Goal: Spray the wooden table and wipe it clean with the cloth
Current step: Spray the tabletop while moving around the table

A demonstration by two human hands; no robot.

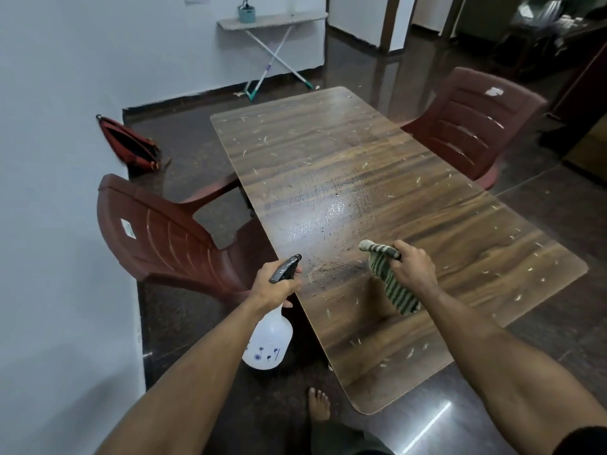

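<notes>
The wooden table [377,178] stands in front of you, a long rectangle with rounded corners and dark streaked grain, and many small pale scraps lie scattered over it. Near its middle there is a wet, shiny patch with fine droplets around it. Your left hand [272,285] grips the neck of the spray bottle [267,339] at the table's near left edge; the fingers are curled around the black trigger head, whose nozzle points toward the wet patch, and the white translucent body with small blue prints hangs below the hand, beside the table edge. Your right hand [412,267] holds the cloth [392,284], a green fabric with dark stripes, bunched in the closed fingers just above the surface, with its loose end hanging toward you. Two reddish-brown plastic chairs stand at the table, one on the left [170,238] and one on the right [473,126], both with slotted backs. The floor [542,211] is dark polished stone and reflects light. A red bag [131,146] leans against the white wall [59,93].
</notes>
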